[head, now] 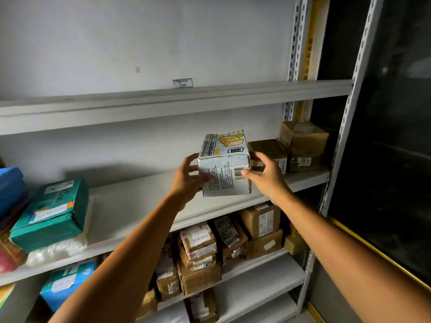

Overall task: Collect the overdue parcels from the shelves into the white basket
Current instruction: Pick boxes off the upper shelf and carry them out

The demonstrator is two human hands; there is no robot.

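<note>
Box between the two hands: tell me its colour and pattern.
White box with black print, a barcode and yellow drawings on top; head view.

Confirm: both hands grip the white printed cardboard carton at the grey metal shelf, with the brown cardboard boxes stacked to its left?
Wrong on one point: the brown cardboard boxes stand to the right of the white printed cardboard carton, not its left, as the head view shows. The rest holds: left hand and right hand both grip it at the grey metal shelf.

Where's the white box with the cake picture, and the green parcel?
white box (225, 177), head view, on its printed front face.
green parcel (56, 201), head view, on its top face.
</note>
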